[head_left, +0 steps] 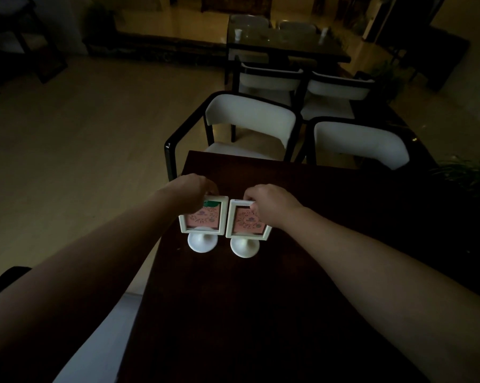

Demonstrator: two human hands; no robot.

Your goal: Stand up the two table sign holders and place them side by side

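Two white table sign holders stand upright side by side on the dark wooden table [261,313], each with a pink card in its frame and a round foot. My left hand [194,193] grips the top edge of the left sign holder [201,225]. My right hand [269,205] pinches the top right corner of the right sign holder [245,229]. The two frames almost touch along their inner edges. Both stand near the table's far left corner.
Two white-cushioned chairs with black frames [249,125] [357,142] stand just beyond the table's far edge. Another dark table [285,42] with chairs lies further back. A plant [471,178] is at the right. Pale floor lies to the left.
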